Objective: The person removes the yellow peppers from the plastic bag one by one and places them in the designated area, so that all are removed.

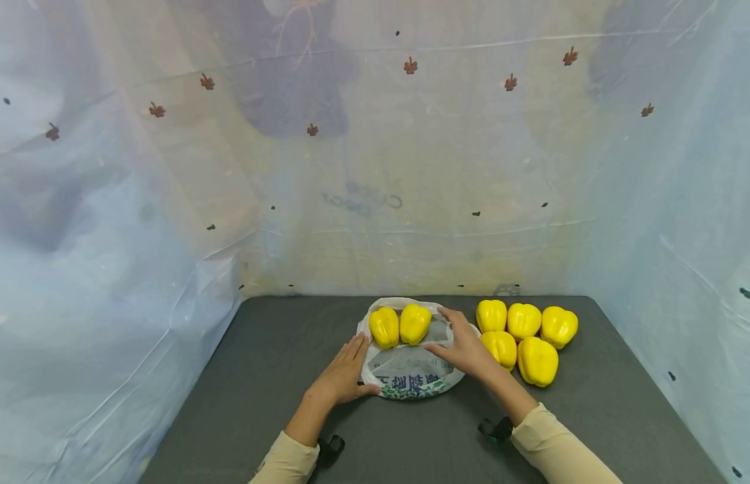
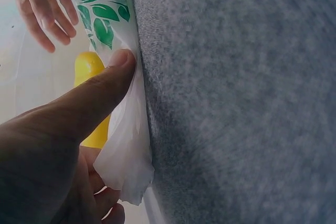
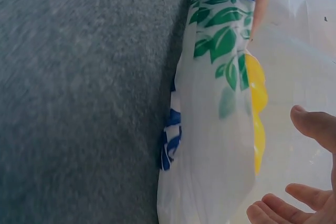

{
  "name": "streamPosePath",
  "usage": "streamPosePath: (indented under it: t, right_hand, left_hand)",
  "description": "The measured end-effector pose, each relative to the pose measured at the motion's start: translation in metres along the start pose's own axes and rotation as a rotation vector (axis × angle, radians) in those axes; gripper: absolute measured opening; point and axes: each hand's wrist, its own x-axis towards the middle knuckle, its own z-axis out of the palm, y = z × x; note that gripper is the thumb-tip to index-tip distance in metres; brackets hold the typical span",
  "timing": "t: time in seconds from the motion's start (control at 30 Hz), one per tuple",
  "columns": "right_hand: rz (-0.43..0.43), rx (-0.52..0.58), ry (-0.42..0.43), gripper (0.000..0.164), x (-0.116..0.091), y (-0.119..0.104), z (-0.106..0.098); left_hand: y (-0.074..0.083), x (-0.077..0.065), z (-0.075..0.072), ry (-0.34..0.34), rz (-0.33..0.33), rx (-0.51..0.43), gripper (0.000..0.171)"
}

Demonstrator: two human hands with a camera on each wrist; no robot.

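A white plastic bag (image 1: 411, 390) with green leaf print and blue lettering lies spread open on the dark table. Two yellow bell peppers (image 1: 415, 324) sit side by side in its far left part. My left hand (image 1: 345, 373) rests against the bag's left side, fingers extended; in the left wrist view its thumb (image 2: 123, 61) presses on the bag's edge. Over the bag's right side, my right hand (image 1: 468, 346) is spread with thumb and fingers apart, holding nothing. In the right wrist view that hand (image 3: 315, 161) stands apart from the bag's near side.
To the right of the bag is a cluster of several yellow bell peppers (image 1: 537, 361), close by my right forearm. A grey-black table (image 1: 260, 356) carries everything. Pale patterned sheeting (image 1: 411, 168) hangs behind and on both sides.
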Motion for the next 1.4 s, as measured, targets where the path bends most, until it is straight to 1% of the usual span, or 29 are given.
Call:
streamPosePath:
  t: [0.07, 0.27, 0.5, 0.63, 0.9, 1.1, 1.4]
  right_hand:
    - [0.015, 0.010, -0.007, 0.088, 0.002, -0.001, 0.002]
    - [0.045, -0.011, -0.023, 0.088, 0.009, -0.002, 0.009]
    - [0.048, -0.027, -0.018, 0.089, 0.020, 0.004, 0.020]
    - [0.070, -0.043, -0.019, 0.090, 0.026, 0.005, 0.024]
    - [0.107, -0.087, -0.032, 0.093, 0.033, -0.001, 0.028]
    - [0.128, -0.110, -0.042, 0.096, 0.037, 0.001, 0.032]
    - [0.153, -0.093, -0.049, 0.099, 0.043, 0.002, 0.034]
  left_hand:
    - [0.000, 0.000, 0.000, -0.004, 0.000, 0.001, 0.114]
    - [-0.001, 0.000, 0.001, -0.004, 0.002, -0.010, 0.114]
    - [-0.001, 0.001, 0.002, -0.010, -0.011, -0.002, 0.114]
    - [-0.001, 0.001, 0.002, -0.014, -0.014, -0.002, 0.114]
    - [-0.002, 0.001, 0.003, -0.011, -0.015, -0.007, 0.114]
    - [-0.004, 0.001, 0.005, -0.010, -0.015, -0.010, 0.114]
    - [-0.004, 0.001, 0.004, -0.004, -0.015, -0.001, 0.115]
